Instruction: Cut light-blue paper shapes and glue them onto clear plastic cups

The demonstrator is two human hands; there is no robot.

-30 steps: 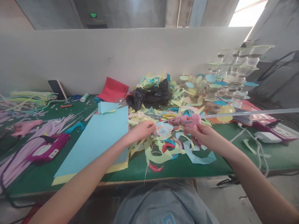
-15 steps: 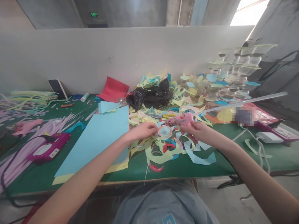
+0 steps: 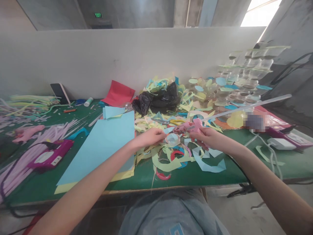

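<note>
Seemingly partway: right hand [image 3: 210, 138] clamped on pink plastic glue gun [image 3: 195, 124], unfinished clear round plastic piece [image 3: 172, 140] by left hand's [image 3: 153, 137] fingertips, grip unclear; stacked clear plastic cups [image 3: 265, 64] beyond right fingers look done.

- A phone [image 3: 60, 94] leans on the low wall [image 3: 146, 49] over there, at the back of the green worktop [image 3: 190, 179].
- A small white tube [image 3: 88, 101] lies near it.
- A purple power strip [image 3: 52, 156] rests across lilac strands [image 3: 23, 169].
- Over on the right, a white adapter [image 3: 280, 143] sits beside another purple strip [image 3: 299, 138].
- Beyond the wall, I see a green lit sign [image 3: 97, 15] and a bright window [image 3: 260, 14].
</note>
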